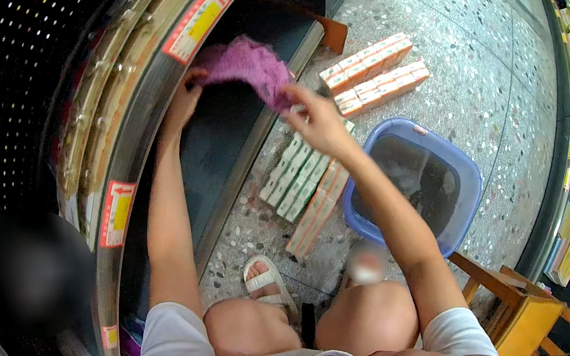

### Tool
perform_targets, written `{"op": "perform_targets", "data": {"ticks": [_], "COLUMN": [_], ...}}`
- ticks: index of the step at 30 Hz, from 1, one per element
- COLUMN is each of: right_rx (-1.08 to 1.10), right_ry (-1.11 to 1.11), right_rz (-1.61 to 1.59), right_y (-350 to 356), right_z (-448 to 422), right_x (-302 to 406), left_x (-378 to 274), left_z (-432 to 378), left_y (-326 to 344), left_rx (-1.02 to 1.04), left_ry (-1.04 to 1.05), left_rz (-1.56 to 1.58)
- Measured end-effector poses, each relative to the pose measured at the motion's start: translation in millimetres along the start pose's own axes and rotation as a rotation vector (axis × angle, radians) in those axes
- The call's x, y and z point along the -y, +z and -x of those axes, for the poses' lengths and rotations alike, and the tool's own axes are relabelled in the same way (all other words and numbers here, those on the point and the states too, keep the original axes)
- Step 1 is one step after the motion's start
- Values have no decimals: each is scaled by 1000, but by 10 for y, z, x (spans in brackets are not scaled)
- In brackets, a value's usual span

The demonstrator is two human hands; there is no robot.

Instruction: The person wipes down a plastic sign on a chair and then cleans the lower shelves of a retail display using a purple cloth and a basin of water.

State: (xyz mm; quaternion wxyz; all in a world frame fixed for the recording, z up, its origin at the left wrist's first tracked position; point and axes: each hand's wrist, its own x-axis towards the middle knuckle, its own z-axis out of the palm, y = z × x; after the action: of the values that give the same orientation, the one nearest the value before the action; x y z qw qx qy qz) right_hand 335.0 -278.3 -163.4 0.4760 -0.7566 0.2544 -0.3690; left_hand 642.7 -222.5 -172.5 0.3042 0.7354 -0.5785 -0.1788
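Stretched over the dark bottom shelf (222,126) is a crumpled purple cloth (246,65), slightly blurred. My left hand (184,100) reaches under the edge of the shelf above and grips the cloth's far-left end, with some fingertips in shadow. The other end is pinched in my right hand (316,122), above the bottom shelf's front lip. Below my right forearm stands a blue plastic basin (468,187) of dark, murky water, partly covered by the arm.
White-and-green boxes (299,175), orange-and-white boxes (318,209) and two more box rows (367,62) (383,88) lie on the terrazzo floor (480,60). A price-tagged shelf edge (143,139) overhangs at left. A wooden stool (528,312) stands at lower right, beside another stocked shelf (554,200).
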Motion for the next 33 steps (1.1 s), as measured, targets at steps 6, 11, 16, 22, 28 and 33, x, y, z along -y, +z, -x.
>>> {"op": "perform_targets", "data": {"ticks": [6,11,16,22,28,33], "right_rx": [34,-50,-239,-241,-274,-267], "right_ry": [235,386,440,457,548,585], "right_rz": [-17,-239,-362,-422,-424,-383], "right_y": [-51,-59,-48,-109,-375,-454], "right_z": [536,623,476,423,560,627], "right_x": [-200,-427,-571,-596,-544,-557], "left_x": [-166,-538,-524,-303,513,664], "left_z": [-4,-303,-818,-1507,-2041,-2312], "left_y": [591,1151,1373,1451,1224,1147], "left_rx": [20,221,286,202,-23,-196], "left_ry": [-6,-26,112,124,178,180], "left_rz": [-192,-606,-652,-672,-484,-839]}}
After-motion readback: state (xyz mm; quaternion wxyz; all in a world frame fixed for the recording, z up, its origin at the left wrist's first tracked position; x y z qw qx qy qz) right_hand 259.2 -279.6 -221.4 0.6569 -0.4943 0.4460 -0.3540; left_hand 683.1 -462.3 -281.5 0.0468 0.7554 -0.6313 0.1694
